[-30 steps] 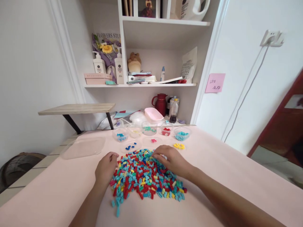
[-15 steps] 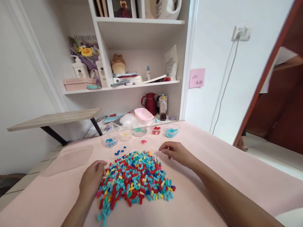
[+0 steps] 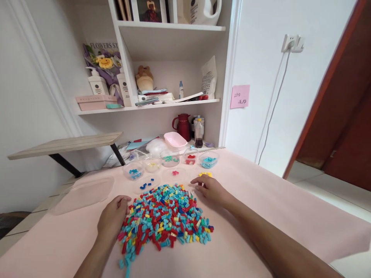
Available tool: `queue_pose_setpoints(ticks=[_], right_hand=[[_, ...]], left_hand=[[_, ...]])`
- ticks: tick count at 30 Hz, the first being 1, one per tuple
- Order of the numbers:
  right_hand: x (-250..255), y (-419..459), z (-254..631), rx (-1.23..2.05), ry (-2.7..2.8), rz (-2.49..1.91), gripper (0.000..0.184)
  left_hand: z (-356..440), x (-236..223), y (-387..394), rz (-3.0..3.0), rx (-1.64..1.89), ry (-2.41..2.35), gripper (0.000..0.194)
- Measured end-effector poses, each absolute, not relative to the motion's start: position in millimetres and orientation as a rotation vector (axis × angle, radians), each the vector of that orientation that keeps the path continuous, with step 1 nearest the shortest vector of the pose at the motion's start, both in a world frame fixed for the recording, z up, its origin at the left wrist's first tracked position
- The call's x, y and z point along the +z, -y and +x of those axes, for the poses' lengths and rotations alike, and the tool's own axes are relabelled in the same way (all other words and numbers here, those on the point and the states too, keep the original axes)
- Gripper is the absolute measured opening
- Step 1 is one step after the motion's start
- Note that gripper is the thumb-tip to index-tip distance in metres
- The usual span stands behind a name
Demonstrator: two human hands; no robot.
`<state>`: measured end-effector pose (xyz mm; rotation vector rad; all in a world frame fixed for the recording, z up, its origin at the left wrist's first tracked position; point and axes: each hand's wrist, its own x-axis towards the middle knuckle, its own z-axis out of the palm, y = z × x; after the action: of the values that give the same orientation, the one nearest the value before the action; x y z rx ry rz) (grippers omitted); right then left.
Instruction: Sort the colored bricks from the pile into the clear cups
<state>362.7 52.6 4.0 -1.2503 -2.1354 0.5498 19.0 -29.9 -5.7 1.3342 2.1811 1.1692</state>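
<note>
My left hand [image 3: 114, 216] rests at the left edge of a heap of small building bricks [image 3: 165, 216], mostly light blue and red, with some yellow, green and dark blue. Its fingers are curled in, and their inner side is hidden. Over the heap's far right corner hovers my right hand [image 3: 213, 190], fingers loosely bent and apart, with nothing visible between them. Just beyond it lie yellow bricks [image 3: 205, 175], partly covered by the hand. Dark blue bricks [image 3: 147, 184] and a few pink bricks [image 3: 175, 173] lie on clear lids behind the heap.
A row of clear tubs holds sorted bricks: blue ones [image 3: 135, 173], pale yellow [image 3: 152, 165], green [image 3: 170, 158], red [image 3: 190, 159] and turquoise [image 3: 209, 161]. Behind stand a pink basin [image 3: 175, 141], a red jug [image 3: 183, 127] and a bottle [image 3: 198, 135]. A clear lid [image 3: 84, 195] lies left.
My right hand has come off the heap to its far right corner, and its fingers have spread. The camera has turned right. My left hand stays by the heap.
</note>
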Motion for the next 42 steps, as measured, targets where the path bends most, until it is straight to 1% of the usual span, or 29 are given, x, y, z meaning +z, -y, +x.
queue_pose_setpoints(ticks=[4, 9, 13, 17, 22, 26, 31, 34, 38, 42], right_hand=[[3.6, -52.8, 365.7, 0.566, 2.165, -1.309, 0.033], [2.1, -50.7, 360.3, 0.645, 2.196, -1.169, 0.031], [-0.7, -48.9, 355.2, 0.617, 2.215, -1.232, 0.034], [0.0, -48.5, 354.8, 0.608, 2.229, -1.231, 0.022], [3.4, -50.5, 357.0, 0.61, 2.241, -1.223, 0.014], [6.7, -49.9, 358.1, 0.7, 2.213, -1.217, 0.009], [12.6, -47.0, 364.3, 0.917, 2.096, -1.23, 0.012], [13.3, -47.6, 369.1, 0.982, 2.101, -1.195, 0.013], [11.2, -49.9, 369.9, 0.898, 2.224, -1.115, 0.018], [10.1, -49.3, 365.1, 0.732, 2.269, -1.196, 0.013]], left_hand=[[20.6, -4.6, 30.5, 1.324, 1.162, -2.189, 0.032], [20.5, -4.9, 30.5, 1.322, 1.147, -2.197, 0.032], [19.5, -5.5, 29.9, 1.353, 1.15, -2.194, 0.032], [18.3, -5.5, 28.8, 1.376, 1.158, -2.195, 0.031], [16.6, -5.9, 27.7, 1.384, 1.157, -2.193, 0.03], [15.5, -6.6, 27.0, 1.375, 1.149, -2.2, 0.032], [14.1, -7.8, 25.8, 1.375, 1.141, -2.205, 0.033], [13.2, -8.6, 25.2, 1.371, 1.144, -2.202, 0.033], [12.9, -8.5, 25.3, 1.38, 1.163, -2.184, 0.033], [13.2, -7.0, 25.7, 1.378, 1.147, -2.185, 0.034]])
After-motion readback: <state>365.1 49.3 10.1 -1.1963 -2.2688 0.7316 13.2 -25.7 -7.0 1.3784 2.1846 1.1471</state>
